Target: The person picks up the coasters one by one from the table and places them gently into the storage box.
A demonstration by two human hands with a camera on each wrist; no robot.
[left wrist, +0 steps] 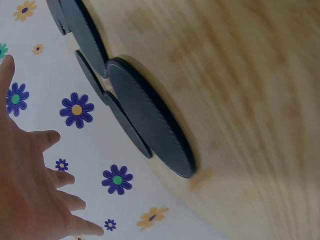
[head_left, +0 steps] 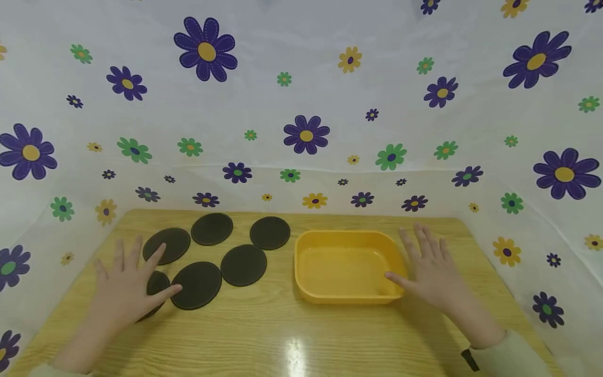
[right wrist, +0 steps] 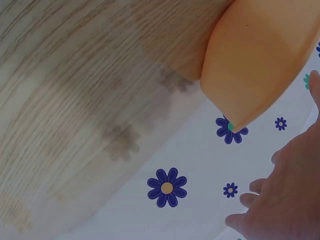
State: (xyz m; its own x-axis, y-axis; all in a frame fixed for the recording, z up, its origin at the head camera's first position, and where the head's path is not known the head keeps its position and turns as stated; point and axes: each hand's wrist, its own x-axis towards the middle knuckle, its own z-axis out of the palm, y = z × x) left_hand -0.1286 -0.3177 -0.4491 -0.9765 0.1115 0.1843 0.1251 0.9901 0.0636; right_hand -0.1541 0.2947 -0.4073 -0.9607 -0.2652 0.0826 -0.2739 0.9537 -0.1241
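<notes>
Several flat round black coasters lie on the left half of the table. My left hand hovers over the nearest left one, which it partly hides, with fingers spread and nothing held. In the left wrist view the coasters show thin edges and lie apart from that hand. A yellow rectangular tray with rounded corners stands right of centre. By its right side is my right hand, fingers spread and holding nothing; its thumb overlaps the tray's rim in the head view. The right wrist view shows the tray's outer wall.
The table has a light wood grain. A white cloth printed with purple, green and yellow flowers rises along its back and both sides.
</notes>
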